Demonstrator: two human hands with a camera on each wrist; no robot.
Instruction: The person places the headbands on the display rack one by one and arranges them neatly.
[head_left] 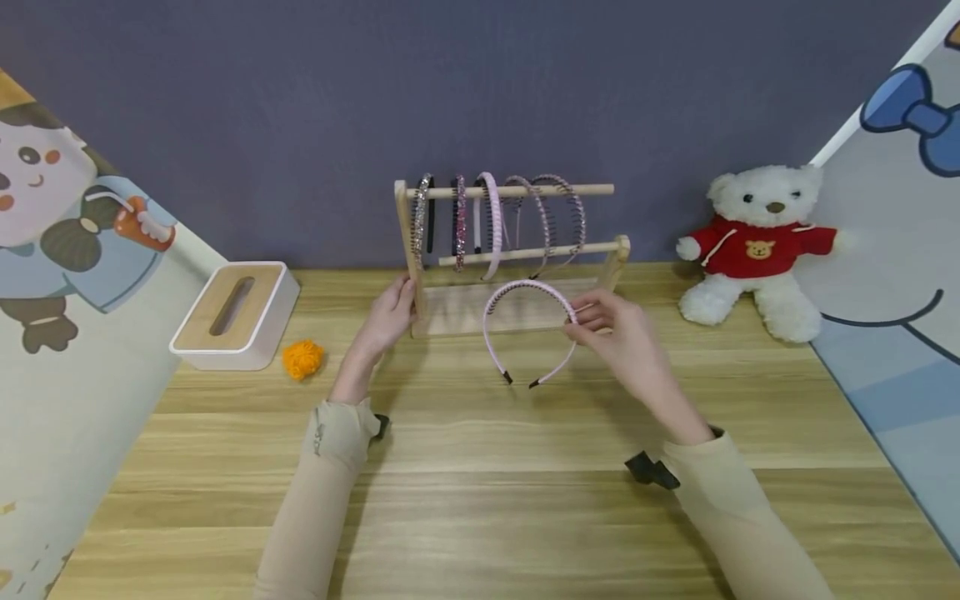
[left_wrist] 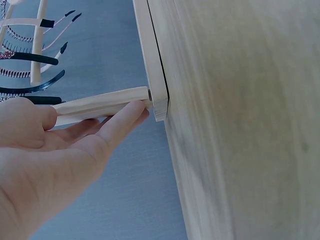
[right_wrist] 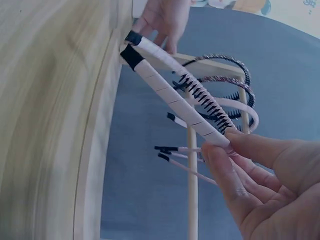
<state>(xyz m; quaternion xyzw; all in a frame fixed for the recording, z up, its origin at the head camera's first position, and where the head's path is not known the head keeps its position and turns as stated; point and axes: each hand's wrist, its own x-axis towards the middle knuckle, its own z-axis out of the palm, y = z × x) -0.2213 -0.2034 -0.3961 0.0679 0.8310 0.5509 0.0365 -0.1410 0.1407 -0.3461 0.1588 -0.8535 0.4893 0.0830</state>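
A wooden headband rack (head_left: 450, 315) stands at the back of the table, two rods above its base plank. My left hand (head_left: 390, 315) grips its left upright, and in the left wrist view the thumb and fingers lie on either side of that wooden post (left_wrist: 107, 102). Between thumb and fingers, my right hand (head_left: 626, 337) pinches one side of a pale pink headband (right_wrist: 175, 102) with dark comb teeth inside. It is held in front of the rack, black-tipped ends down. On the rack hang a silver glitter headband (head_left: 421, 223), a pink glitter one (head_left: 461, 223), a wrapped pink one (head_left: 494, 218) and toothed ones (head_left: 577, 208).
To the left are a white tissue box (head_left: 232, 333) with a wooden lid and an orange yarn ball (head_left: 303, 360). A white teddy bear (head_left: 761, 242) in a red hoodie sits at the right. Behind the rack rises a dark wall (head_left: 480, 83).
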